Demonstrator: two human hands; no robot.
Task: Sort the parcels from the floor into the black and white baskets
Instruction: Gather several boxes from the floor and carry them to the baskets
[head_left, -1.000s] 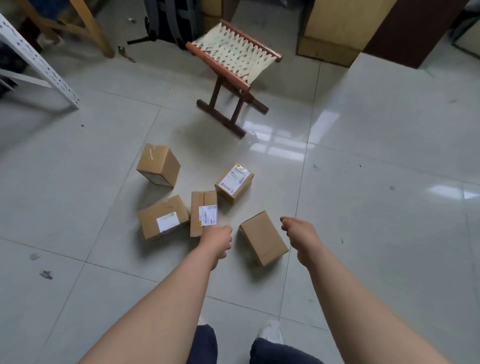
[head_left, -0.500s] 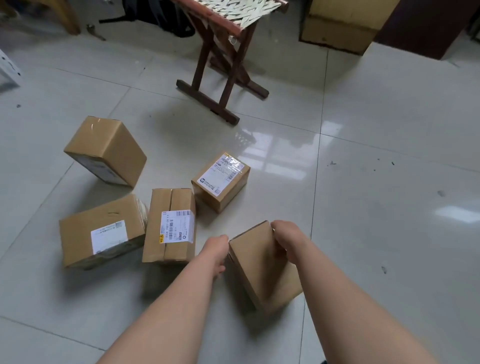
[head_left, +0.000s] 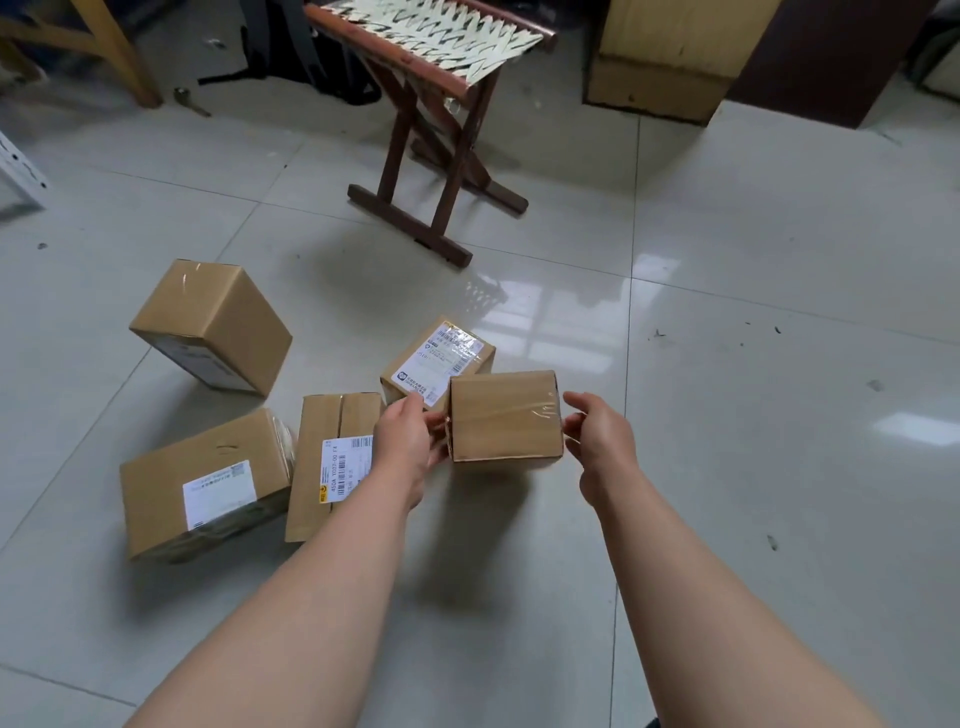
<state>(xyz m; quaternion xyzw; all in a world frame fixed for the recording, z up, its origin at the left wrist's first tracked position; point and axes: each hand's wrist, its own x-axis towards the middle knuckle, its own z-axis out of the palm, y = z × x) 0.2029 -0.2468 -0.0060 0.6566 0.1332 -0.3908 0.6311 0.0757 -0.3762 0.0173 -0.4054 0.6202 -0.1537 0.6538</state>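
I hold a plain brown taped parcel (head_left: 504, 415) above the tiled floor, my left hand (head_left: 408, 441) on its left side and my right hand (head_left: 597, 441) on its right side. Several other cardboard parcels lie on the floor to the left: a small one with a white label (head_left: 441, 358) just behind the held parcel, a flat one with a barcode label (head_left: 332, 457), a larger one with a white label (head_left: 202, 483), and a tilted one (head_left: 213, 322) farther back. No basket is in view.
A folding wooden stool (head_left: 431, 104) with a woven seat stands behind the parcels. A yellow cabinet (head_left: 670, 52) and a dark cabinet (head_left: 831, 57) are at the back right. Wooden furniture legs (head_left: 119, 57) and a white metal frame (head_left: 21, 171) are at the left.
Both hands closed on the plain parcel at the right of the group and lifted it off the floor. The camera came lower and closer to the parcels.
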